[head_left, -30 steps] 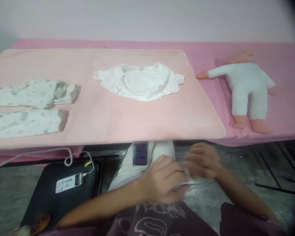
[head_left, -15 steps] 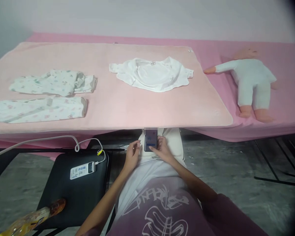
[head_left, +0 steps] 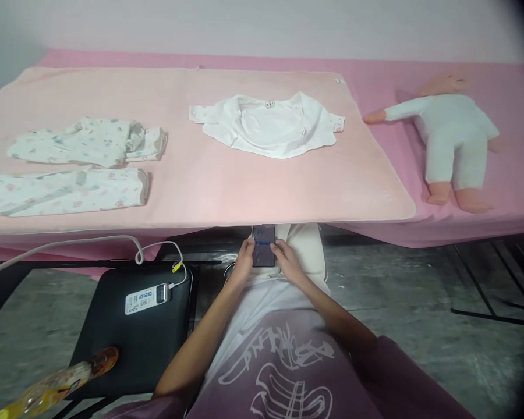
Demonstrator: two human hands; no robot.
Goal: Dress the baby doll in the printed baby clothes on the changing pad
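A dark phone [head_left: 264,255] is held over my lap, just below the table's front edge. My left hand [head_left: 245,257] grips its left side, and my right hand [head_left: 285,257] grips its right side with the thumb at the screen's edge. On the pale pink mat [head_left: 227,192] a small white baby shirt [head_left: 273,129] lies spread out. Patterned baby clothes [head_left: 91,141] and a second folded patterned garment [head_left: 65,191] lie at the left. A doll in white [head_left: 454,137] lies on the darker pink cloth [head_left: 517,151] at the right.
A black stool [head_left: 126,343] at the lower left holds a white device [head_left: 146,299] with a cable [head_left: 91,241] plugged in. A bottle [head_left: 56,384] lies at the stool's near edge. Black metal bars [head_left: 498,316] stand on the floor at the right.
My left hand has moved right and taken hold of the phone's left side. The right thumb has moved up along the phone. The view has shifted slightly.
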